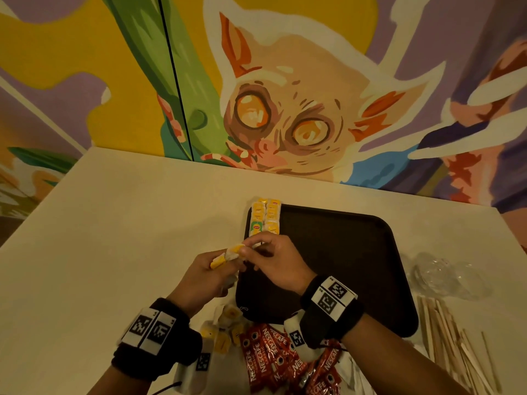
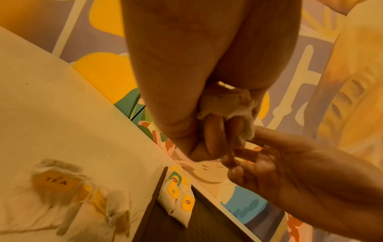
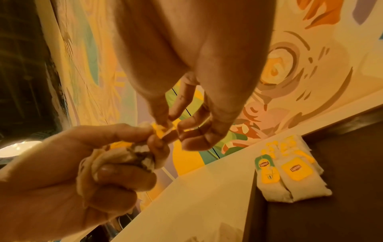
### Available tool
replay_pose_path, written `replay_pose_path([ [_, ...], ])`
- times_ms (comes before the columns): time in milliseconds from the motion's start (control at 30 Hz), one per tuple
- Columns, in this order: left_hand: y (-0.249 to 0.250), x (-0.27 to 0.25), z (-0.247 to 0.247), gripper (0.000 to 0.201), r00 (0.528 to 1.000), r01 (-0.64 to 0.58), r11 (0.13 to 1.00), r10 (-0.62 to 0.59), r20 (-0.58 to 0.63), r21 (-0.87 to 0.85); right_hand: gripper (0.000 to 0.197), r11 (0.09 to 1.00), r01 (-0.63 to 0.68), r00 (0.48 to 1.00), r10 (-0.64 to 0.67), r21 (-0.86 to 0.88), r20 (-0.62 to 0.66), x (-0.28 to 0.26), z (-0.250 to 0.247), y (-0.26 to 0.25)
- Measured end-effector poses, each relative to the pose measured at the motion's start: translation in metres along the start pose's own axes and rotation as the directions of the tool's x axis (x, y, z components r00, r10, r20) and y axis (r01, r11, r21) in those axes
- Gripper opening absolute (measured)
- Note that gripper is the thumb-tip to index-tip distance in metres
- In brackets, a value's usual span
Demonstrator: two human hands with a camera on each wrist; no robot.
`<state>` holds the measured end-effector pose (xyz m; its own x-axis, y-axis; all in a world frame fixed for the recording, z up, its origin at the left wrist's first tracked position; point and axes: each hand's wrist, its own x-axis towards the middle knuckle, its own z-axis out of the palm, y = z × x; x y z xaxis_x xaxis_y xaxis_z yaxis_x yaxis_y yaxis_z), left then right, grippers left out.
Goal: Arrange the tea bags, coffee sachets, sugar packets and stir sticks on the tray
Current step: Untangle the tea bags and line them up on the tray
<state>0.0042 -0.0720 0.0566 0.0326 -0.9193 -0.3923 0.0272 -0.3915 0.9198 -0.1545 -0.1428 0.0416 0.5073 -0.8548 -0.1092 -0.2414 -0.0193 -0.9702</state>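
A dark tray (image 1: 342, 252) lies on the white table, with two rows of white tea bags (image 1: 265, 216) with yellow tags along its far left edge. Over the tray's left rim, my left hand (image 1: 208, 273) grips a bunch of tea bags (image 3: 116, 157) in its curled fingers. My right hand (image 1: 271, 258) pinches the yellow tag (image 3: 160, 131) of one of them between thumb and fingertips. The laid-down tea bags (image 3: 290, 176) show at lower right in the right wrist view and as the row of tea bags (image 2: 178, 196) in the left wrist view.
Loose tea bags (image 1: 225, 326) and red coffee sachets (image 1: 273, 357) lie heaped at the near table edge, partly under my wrists. Wooden stir sticks (image 1: 450, 337) lie right of the tray, beside crumpled clear plastic (image 1: 445, 275). A painted wall stands behind the table.
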Motion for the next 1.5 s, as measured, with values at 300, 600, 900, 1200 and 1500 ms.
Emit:
replay_pose_path([
  [300,-0.002,0.000,-0.002,0.031,0.995,-0.011,0.996,0.002,-0.098,-0.092,0.017,0.986,0.020,0.993,-0.001,0.163,-0.114,-0.007,-0.011,-0.005],
  [600,0.001,0.002,0.000,0.042,0.988,-0.086,0.989,0.069,-0.137,-0.122,0.012,0.997,0.068,0.998,-0.067,0.032,-0.018,-0.016,-0.009,-0.012],
  [900,0.007,0.003,-0.003,0.018,0.929,-0.340,0.929,0.356,-0.099,0.146,0.014,0.993,0.112,0.993,-0.113,0.025,0.019,-0.019,-0.006,-0.016],
  [1200,0.001,0.012,-0.006,0.007,0.907,-0.379,0.886,0.413,-0.082,0.266,0.010,0.997,0.038,0.997,-0.034,0.061,-0.071,-0.017,-0.010,-0.013],
  [1500,0.000,0.016,-0.006,0.008,0.861,-0.407,0.788,0.500,-0.094,0.462,0.012,1.000,-0.017,0.994,0.016,-0.014,-0.108,-0.019,-0.013,-0.019],
])
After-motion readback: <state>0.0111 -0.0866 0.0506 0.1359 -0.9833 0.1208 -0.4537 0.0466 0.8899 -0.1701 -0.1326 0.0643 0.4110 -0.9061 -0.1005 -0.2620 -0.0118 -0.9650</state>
